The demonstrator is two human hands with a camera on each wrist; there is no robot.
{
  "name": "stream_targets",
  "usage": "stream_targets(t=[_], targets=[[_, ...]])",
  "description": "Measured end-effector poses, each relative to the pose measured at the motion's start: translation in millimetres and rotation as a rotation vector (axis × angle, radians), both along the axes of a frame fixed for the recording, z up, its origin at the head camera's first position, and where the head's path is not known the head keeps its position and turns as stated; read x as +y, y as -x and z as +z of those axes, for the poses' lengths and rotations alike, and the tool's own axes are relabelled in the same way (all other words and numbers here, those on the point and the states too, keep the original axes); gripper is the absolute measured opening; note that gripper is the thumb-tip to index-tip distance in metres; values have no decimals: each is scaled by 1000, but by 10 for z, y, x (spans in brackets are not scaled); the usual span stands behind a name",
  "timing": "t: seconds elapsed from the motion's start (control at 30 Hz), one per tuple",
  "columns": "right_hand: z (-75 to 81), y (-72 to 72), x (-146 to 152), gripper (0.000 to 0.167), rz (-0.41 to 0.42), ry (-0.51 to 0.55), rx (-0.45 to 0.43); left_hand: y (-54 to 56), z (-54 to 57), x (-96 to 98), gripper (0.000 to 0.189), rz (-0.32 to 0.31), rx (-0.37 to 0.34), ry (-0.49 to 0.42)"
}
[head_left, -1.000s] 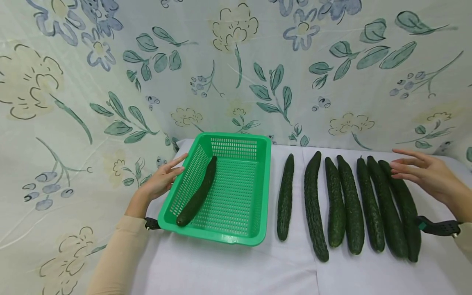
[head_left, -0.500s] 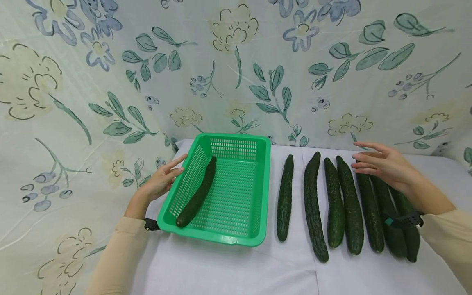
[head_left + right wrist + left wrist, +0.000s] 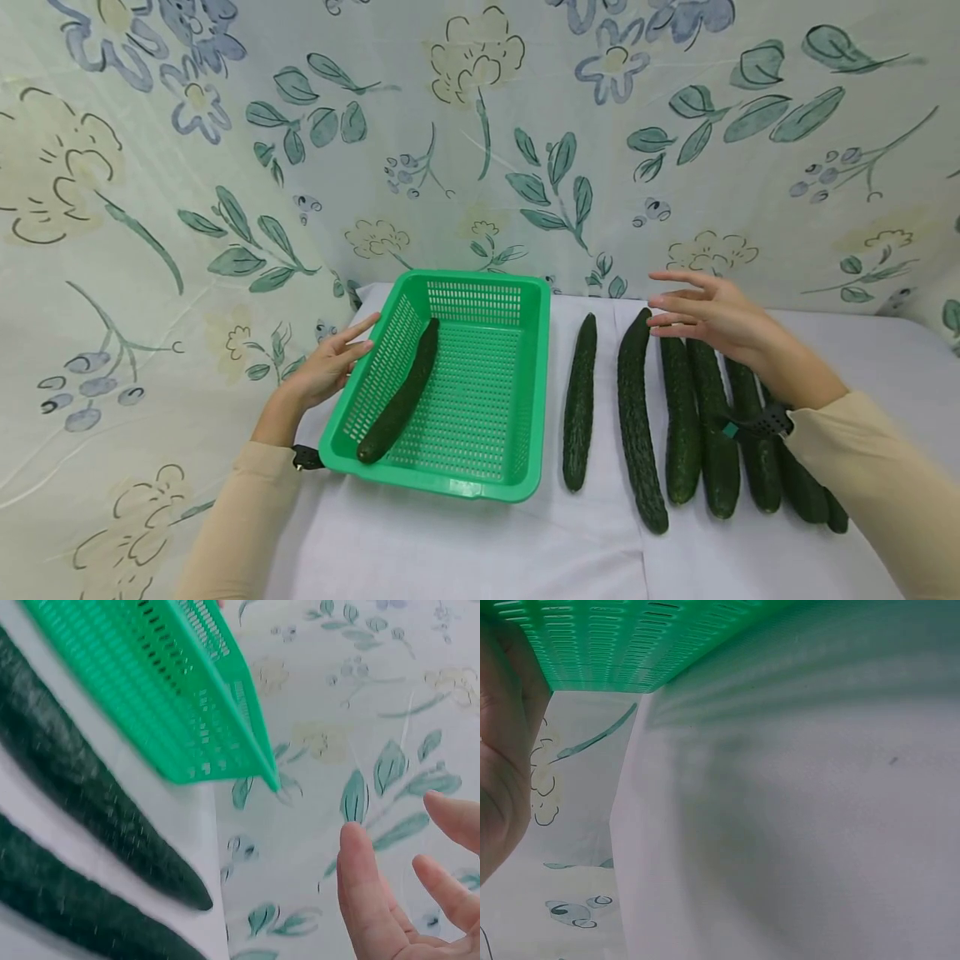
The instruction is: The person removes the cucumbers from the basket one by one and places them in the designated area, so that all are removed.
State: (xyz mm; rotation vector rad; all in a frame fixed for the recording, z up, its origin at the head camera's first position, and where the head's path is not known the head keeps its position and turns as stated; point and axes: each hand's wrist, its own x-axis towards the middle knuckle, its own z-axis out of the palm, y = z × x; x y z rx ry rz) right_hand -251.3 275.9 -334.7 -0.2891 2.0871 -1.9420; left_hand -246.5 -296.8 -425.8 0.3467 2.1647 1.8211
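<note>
A green plastic basket (image 3: 543,375) with slotted walls stands on the white cloth, one long dark green cucumber (image 3: 405,396) lying along its left side. My left hand (image 3: 325,372) rests against the basket's left wall, fingers extended at the rim; the left wrist view shows part of this hand (image 3: 502,750) beside the slotted wall. Over the upper ends of several cucumbers on the right, my right hand (image 3: 723,321) hovers with spread fingers and holds nothing. Its fingertips overlap the top of a long curved cucumber (image 3: 639,425). The forearm hides parts of the cucumbers farther right.
Between the basket and the curved one lies a single straight cucumber (image 3: 581,404). Farther right, more cucumbers (image 3: 681,433) lie side by side, roughly parallel. A floral curtain (image 3: 480,167) hangs behind the table (image 3: 450,550) and along its left.
My right hand has moved left across the row of cucumbers, from the far right end to above the curved one. The left hand and the basket have stayed in place.
</note>
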Motion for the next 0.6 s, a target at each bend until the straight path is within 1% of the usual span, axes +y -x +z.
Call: stream_targets(t=[0.1,0.23,0.47,0.6], targets=[[49,21,-184,47,21,-33,7,-4,-1,-5,56,-1,-2,7],[95,56,-417,58,61,-38,9,-4,-4,-13,57,-12,-2,5],[180,121,-764,58,120,-17,-18,-5,10,-16,57,-8,0,5],[198,164,-969,60,137,0,-54,-5,12,-13,57,-6,-2,6]])
